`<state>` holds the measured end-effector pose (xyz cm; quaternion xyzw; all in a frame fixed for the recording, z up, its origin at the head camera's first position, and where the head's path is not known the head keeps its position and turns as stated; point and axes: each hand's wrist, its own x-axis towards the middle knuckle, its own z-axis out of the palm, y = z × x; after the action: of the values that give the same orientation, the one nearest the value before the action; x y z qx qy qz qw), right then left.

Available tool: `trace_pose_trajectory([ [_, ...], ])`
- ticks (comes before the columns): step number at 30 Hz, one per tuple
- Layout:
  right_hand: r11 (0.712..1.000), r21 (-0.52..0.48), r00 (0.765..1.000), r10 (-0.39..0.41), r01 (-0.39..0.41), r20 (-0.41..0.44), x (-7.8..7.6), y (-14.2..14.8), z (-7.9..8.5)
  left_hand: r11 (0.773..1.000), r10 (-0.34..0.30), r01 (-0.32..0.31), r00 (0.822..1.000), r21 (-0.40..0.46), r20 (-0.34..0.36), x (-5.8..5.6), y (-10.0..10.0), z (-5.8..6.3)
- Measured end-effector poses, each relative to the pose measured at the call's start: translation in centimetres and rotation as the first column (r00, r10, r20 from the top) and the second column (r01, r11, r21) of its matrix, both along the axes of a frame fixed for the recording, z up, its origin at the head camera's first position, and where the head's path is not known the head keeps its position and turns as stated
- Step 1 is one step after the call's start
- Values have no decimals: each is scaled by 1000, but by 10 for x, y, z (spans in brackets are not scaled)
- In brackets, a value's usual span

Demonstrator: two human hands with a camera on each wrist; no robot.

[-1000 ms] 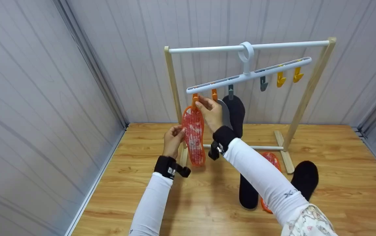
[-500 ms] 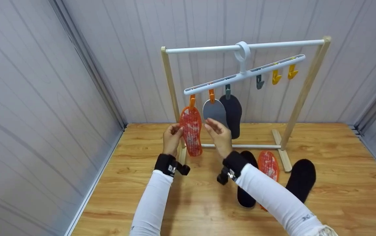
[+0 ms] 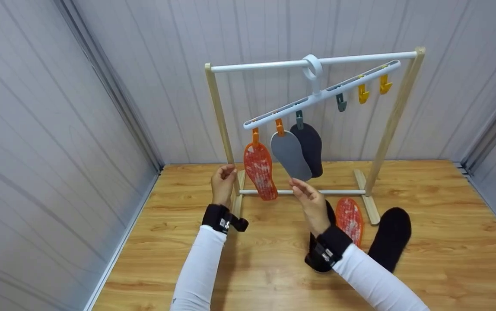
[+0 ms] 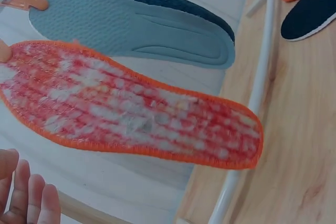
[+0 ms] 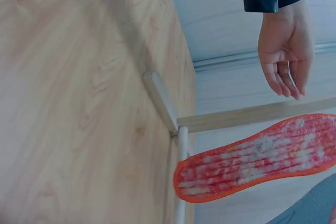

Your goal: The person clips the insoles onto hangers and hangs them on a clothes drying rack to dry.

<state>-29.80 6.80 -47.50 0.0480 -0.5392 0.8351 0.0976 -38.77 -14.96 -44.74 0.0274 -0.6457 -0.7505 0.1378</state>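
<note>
A red-and-white insole (image 3: 259,170) with orange edging hangs from an orange clip (image 3: 255,137) at the left end of the white hanger (image 3: 316,97). Just left of it my left hand (image 3: 223,185) is raised, fingers loosely bent and holding nothing; the left wrist view shows a gap between them. A grey insole (image 3: 290,155) hangs from the second orange clip (image 3: 279,128), overlapping a dark insole (image 3: 310,147) on a grey-green clip (image 3: 300,120). My right hand (image 3: 312,207) is at the grey insole's lower end, fingers extended; whether they touch it I cannot tell.
The hanger tilts down leftward on the rack's white rail (image 3: 256,66). A grey-green clip (image 3: 341,103) and two yellow clips, one at the end (image 3: 385,85), hold nothing. On the wooden floor lie a red insole (image 3: 350,220) and black insoles, one at right (image 3: 390,237).
My right hand has left the orange clip and moved down and right past the grey insole. The left hand has let go of the red insole, which now hangs free; the hanger tilts more.
</note>
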Motion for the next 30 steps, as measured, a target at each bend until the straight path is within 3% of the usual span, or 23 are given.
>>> trace_pose_trajectory([
  [10, 992, -114, 998, -45, 48, 35, 22, 42, -29, 999, -28, 29, 999, -26, 41, 33, 0, -18],
  [20, 972, -221, 997, -73, 77, 25, 32, 97, -44, 997, -44, 50, 994, -56, 96, 66, -3, -27],
  [27, 979, -172, 994, -107, 107, 8, 42, 133, -63, 994, -61, 72, 989, -77, 131, 94, -3, -34],
  [30, 972, -210, 994, -107, 108, 16, 45, 147, -69, 992, -77, 89, 988, -92, 135, 105, -1, -34],
])
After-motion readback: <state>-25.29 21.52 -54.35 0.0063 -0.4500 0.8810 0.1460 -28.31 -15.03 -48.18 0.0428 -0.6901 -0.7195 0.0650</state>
